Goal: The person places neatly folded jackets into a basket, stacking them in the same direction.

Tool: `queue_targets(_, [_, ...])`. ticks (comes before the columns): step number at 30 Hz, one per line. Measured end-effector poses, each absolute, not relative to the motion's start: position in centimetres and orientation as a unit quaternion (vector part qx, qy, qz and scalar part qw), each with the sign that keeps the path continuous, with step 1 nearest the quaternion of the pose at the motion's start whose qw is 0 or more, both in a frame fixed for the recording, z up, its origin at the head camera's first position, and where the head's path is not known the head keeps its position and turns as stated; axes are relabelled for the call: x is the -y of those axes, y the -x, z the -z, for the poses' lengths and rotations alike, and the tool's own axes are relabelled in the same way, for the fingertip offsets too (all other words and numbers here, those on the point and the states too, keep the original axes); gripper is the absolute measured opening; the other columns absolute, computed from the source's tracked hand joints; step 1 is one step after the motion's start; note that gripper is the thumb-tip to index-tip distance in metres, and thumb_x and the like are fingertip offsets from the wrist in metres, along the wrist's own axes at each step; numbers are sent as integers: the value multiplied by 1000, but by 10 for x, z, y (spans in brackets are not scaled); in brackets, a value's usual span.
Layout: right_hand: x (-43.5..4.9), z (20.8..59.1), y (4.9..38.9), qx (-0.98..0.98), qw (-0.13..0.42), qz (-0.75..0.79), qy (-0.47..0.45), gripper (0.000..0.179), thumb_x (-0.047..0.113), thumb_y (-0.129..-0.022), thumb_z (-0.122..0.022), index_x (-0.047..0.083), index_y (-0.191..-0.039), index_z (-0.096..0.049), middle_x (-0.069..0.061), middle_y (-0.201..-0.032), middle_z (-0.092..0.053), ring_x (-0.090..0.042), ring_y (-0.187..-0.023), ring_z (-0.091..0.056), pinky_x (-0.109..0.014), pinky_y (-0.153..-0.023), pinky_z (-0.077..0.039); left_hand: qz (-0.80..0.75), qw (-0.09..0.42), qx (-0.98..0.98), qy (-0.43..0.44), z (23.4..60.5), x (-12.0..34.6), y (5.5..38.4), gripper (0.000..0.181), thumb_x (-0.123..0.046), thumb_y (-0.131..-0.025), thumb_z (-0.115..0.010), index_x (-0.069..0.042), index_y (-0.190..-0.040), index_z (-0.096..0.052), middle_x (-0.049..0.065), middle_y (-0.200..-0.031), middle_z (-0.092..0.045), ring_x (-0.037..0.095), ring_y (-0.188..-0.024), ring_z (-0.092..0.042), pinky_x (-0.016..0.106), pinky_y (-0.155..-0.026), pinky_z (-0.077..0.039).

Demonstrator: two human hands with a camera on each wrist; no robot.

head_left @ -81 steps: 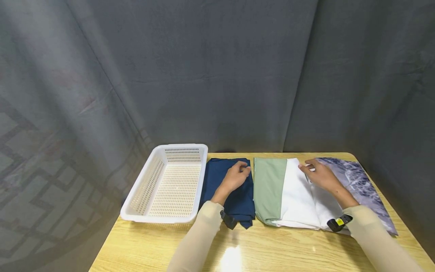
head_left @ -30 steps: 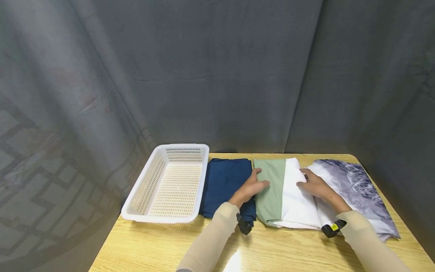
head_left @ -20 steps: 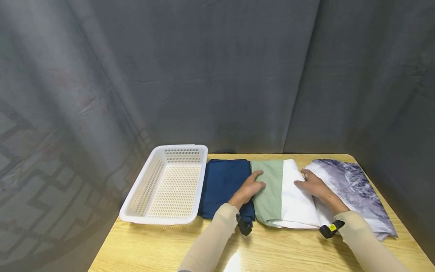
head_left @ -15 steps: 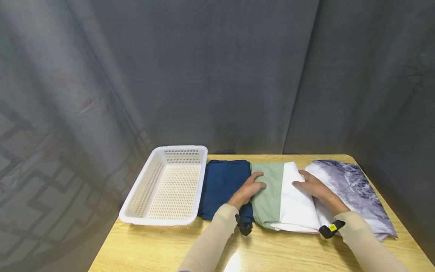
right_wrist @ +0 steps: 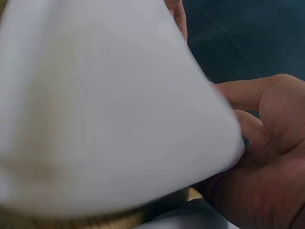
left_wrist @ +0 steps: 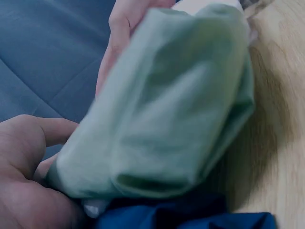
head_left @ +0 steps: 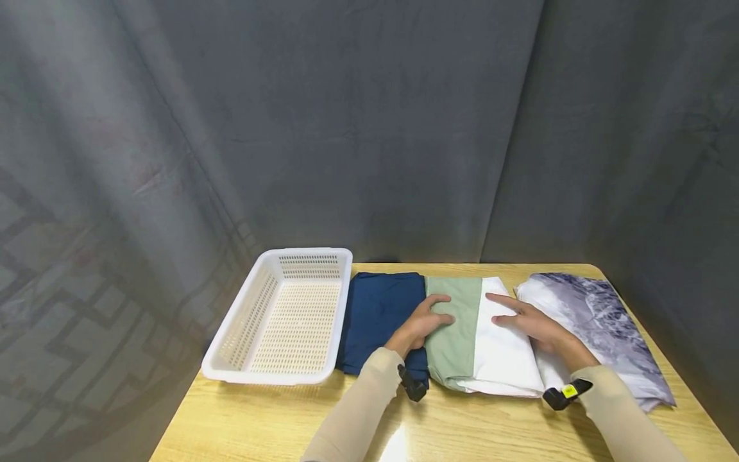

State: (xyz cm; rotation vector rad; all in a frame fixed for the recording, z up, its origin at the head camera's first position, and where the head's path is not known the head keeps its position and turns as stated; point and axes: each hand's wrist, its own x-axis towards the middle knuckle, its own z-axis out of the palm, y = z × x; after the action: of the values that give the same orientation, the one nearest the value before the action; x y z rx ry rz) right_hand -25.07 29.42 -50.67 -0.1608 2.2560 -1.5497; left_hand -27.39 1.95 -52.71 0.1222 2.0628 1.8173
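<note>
A folded green-and-white cloth (head_left: 464, 353) lies between my two hands, its green part to the left and its white part to the right. My left hand (head_left: 420, 326) grips the green side, thumb and index finger over the top. In the left wrist view the green end (left_wrist: 162, 119) bulges between the hands, above the wood. My right hand (head_left: 534, 324) holds the white side, its index finger stretched across the top. In the right wrist view the fingers (right_wrist: 243, 95) meet the edge of the white part (right_wrist: 119, 105) and pass partly behind it.
A white perforated plastic basket (head_left: 297, 327) stands at the left of the wooden table (head_left: 462, 423). Between it and the green side lies a folded navy cloth (head_left: 378, 314). A white-and-purple patterned folded cloth (head_left: 606, 321) lies at the right. Grey curtains (head_left: 375, 128) hang behind.
Both hands have moved to the sides of the green-and-white cloth. It has shifted slightly left and towards me. My right index finger has just stretched further over the white part.
</note>
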Motion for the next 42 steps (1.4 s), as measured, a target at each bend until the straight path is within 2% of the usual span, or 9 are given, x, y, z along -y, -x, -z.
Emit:
queue_targets(3, [-294, 506, 250, -786, 205, 583, 35, 75, 25, -106, -66, 9, -169, -28, -33, -174, -8, -32, -123, -64, -41, -91, -60, -655, 196, -728, -43, 529, -19, 275, 48, -16, -95, -78, -24, -141, -68, 10, -157, -50, 29, -129, -57, 49, -108, -50])
queue_targets(7, [-294, 506, 251, -763, 211, 611, 0, 74, 31, -107, -65, 15, -170, -29, -28, -171, -25, -17, -103, -71, -39, -84, -62, -676, 219, -701, -50, 533, -19, 279, 48, -20, -97, -77, -27, -143, -68, 9, -159, -49, 26, -121, -64, 44, -100, -56])
queue_targets(10, [-294, 507, 251, -738, 231, 634, -6, 78, 31, -107, -65, 19, -172, -23, -26, -163, -39, -20, -105, -73, -43, -86, -63, -687, 235, -686, -53, 535, -17, 282, 53, -20, -95, -79, -30, -146, -66, 9, -161, -47, 26, -123, -64, 45, -100, -56])
queue_targets(12, [-295, 509, 252, -729, 245, 639, 4, 83, 28, -107, -66, 21, -173, -17, -28, -163, -38, -24, -106, -74, -44, -87, -63, -686, 237, -686, -55, 535, -16, 283, 59, -20, -93, -82, -33, -148, -64, 9, -164, -45, 27, -129, -61, 46, -104, -55])
queue_targets(19, [-296, 503, 249, -766, 210, 604, 60, 93, 23, -103, -71, 23, -173, -11, -22, -177, 15, -22, -106, -69, -40, -82, -63, -686, 235, -683, -91, 529, -10, 285, 77, -14, -90, -85, -35, -157, -53, 5, -174, -30, 31, -154, -40, 50, -118, -45])
queue_targets(27, [-294, 486, 250, -808, 140, 564, 99, 92, 25, -101, -75, 19, -173, -17, -23, -178, -3, -39, -139, -44, -31, -85, -59, -677, 196, -700, -114, 515, -7, 287, 82, -14, -89, -86, -42, -157, -51, 2, -175, -28, 32, -160, -28, 56, -123, -37])
queue_targets(34, [-289, 477, 248, -800, 126, 576, 110, 93, 21, -100, -76, 20, -173, -17, -20, -178, -9, -4, -118, -55, -29, -84, -60, -675, 186, -702, -132, 504, -1, 291, 82, -13, -90, -83, -44, -158, -49, 0, -177, -24, 33, -164, -19, 60, -128, -28])
queue_targets(38, [-286, 472, 246, -808, 114, 566, 114, 95, 22, -100, -77, 22, -173, -17, -18, -178, -12, -18, -134, -48, -29, -89, -58, -671, 190, -704, -133, 498, 3, 292, 83, -12, -90, -83, -45, -158, -48, 0, -178, -23, 33, -164, -19, 63, -125, -32])
queue_targets(42, [-283, 468, 245, -814, 104, 558, 122, 96, 20, -99, -77, 21, -173, -16, -14, -180, -9, -42, -159, -18, -55, -119, -39, -671, 194, -702, -138, 494, 6, 293, 83, -13, -90, -82, -45, -158, -48, 0, -178, -20, 32, -164, -20, 61, -124, -34])
